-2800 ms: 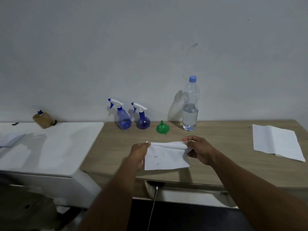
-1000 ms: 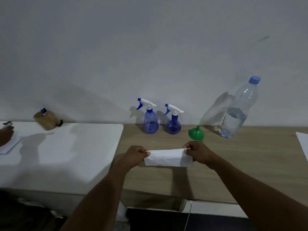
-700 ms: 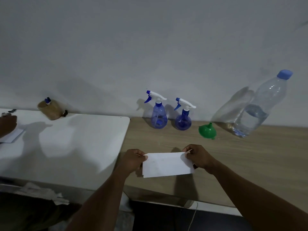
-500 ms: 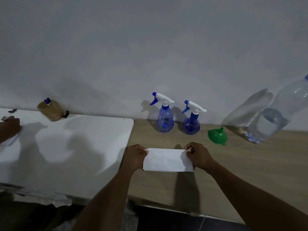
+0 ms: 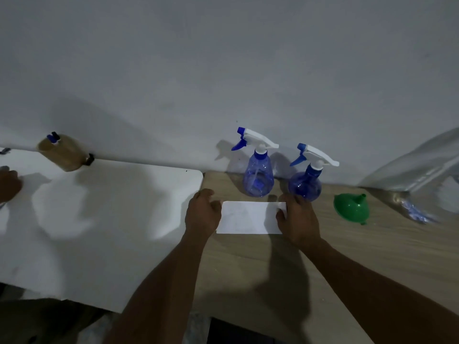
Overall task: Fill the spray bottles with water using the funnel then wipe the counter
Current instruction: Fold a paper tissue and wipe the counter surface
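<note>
A folded white paper towel (image 5: 248,217) lies flat on the wooden counter (image 5: 372,249), just in front of two blue spray bottles (image 5: 258,175) (image 5: 305,185) that stand by the wall. My left hand (image 5: 201,212) rests at the towel's left edge with its fingers loosely spread. My right hand (image 5: 297,220) pinches the towel's right edge, and a corner of it curls over my fingers. To the right of the bottles a green funnel (image 5: 351,207) lies mouth down. The clear water bottle (image 5: 419,209) is cut off at the right edge.
A white table (image 5: 99,219) adjoins the counter on the left. At the back of it, against the wall, lies a brown container (image 5: 63,152) with a blue-tipped item. Another person's hand (image 5: 8,184) shows at the far left edge.
Both hands lowered the folded towel from the air onto the counter in front of the spray bottles. My view swung left, and my left hand loosened its grip.
</note>
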`<state>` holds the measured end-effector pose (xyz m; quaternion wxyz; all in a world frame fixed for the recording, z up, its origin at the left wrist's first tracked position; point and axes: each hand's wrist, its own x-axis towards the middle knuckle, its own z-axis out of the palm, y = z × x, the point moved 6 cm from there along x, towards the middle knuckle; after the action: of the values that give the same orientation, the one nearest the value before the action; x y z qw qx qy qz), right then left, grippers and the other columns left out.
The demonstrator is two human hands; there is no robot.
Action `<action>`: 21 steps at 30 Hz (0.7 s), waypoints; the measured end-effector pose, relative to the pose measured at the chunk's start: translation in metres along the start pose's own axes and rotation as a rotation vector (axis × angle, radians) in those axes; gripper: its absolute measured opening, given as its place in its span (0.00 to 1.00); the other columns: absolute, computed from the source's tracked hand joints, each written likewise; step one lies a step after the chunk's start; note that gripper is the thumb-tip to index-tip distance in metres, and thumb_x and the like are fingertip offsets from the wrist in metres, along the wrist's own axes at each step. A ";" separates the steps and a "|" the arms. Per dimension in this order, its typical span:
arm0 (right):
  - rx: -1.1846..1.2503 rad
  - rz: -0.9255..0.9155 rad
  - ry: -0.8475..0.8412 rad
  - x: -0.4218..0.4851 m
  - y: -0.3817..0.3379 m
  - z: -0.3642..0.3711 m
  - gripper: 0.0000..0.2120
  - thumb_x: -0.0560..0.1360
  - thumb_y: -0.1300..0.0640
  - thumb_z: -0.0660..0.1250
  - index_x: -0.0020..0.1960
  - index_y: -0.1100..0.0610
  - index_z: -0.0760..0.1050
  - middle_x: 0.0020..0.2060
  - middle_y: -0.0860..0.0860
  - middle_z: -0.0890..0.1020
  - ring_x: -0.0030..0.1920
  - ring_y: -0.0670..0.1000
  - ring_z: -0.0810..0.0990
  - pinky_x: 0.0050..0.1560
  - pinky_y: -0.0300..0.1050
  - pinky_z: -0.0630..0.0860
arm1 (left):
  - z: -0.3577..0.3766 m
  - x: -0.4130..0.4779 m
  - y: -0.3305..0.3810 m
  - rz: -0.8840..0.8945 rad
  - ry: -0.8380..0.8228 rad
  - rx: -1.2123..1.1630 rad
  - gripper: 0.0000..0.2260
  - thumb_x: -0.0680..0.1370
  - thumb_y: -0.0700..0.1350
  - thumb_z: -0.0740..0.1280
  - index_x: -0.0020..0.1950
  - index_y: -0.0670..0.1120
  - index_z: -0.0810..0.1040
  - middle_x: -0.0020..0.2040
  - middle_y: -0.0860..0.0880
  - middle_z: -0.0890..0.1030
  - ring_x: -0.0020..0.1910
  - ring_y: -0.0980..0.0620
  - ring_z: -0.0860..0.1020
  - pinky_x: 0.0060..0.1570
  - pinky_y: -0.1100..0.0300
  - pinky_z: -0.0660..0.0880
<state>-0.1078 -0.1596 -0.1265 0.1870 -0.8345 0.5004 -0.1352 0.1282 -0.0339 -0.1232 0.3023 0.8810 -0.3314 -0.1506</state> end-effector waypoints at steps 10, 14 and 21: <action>-0.174 -0.657 -0.310 -0.022 -0.073 0.054 0.31 0.82 0.37 0.45 0.80 0.50 0.53 0.80 0.49 0.51 0.80 0.51 0.46 0.79 0.57 0.45 | 0.008 -0.028 -0.020 0.202 -0.147 0.287 0.23 0.79 0.48 0.66 0.73 0.43 0.70 0.70 0.43 0.74 0.66 0.44 0.76 0.68 0.51 0.73; -0.276 -0.633 -0.444 -0.023 -0.074 0.078 0.35 0.80 0.33 0.38 0.81 0.51 0.41 0.81 0.49 0.42 0.80 0.48 0.37 0.79 0.57 0.43 | 0.000 -0.020 -0.018 0.202 -0.157 0.269 0.22 0.79 0.47 0.66 0.73 0.44 0.71 0.69 0.44 0.76 0.66 0.44 0.76 0.68 0.52 0.71; -0.196 -0.623 -0.304 -0.015 -0.083 0.062 0.35 0.81 0.33 0.42 0.81 0.51 0.50 0.81 0.50 0.51 0.81 0.50 0.46 0.80 0.54 0.47 | -0.002 -0.022 -0.014 0.182 -0.192 0.261 0.23 0.78 0.45 0.67 0.73 0.45 0.70 0.70 0.45 0.74 0.66 0.44 0.76 0.68 0.51 0.72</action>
<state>-0.0238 -0.0993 -0.1456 0.1283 -0.9715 0.1989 -0.0113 0.1200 -0.0098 -0.1296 0.1649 0.8607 -0.4537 -0.1617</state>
